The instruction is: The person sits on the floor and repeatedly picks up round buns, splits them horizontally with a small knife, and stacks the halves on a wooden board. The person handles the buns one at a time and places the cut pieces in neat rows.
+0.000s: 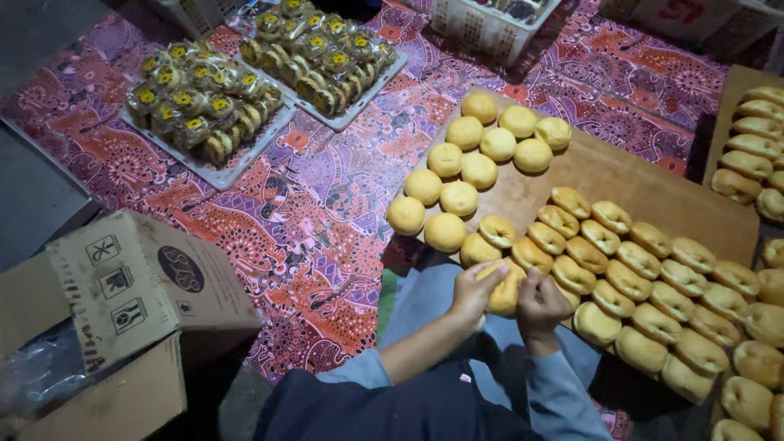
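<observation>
My left hand (475, 287) and my right hand (539, 304) are together at the near edge of a brown board (645, 189), both closed on one yellow bun (505, 294). The left fingers curl over its top; the right fingers pinch its right side. Round whole buns (459, 196) lie in rows on the board's far left part. Several split buns with pale filling (629, 278) lie in slanted rows to the right of my hands.
Two white trays of wrapped buns (204, 102) (322, 53) rest on the patterned cloth (327, 220) at the far left. An open cardboard box (131, 302) stands at near left. White baskets (482, 24) are at the back. Another board with buns (755, 139) is at the far right.
</observation>
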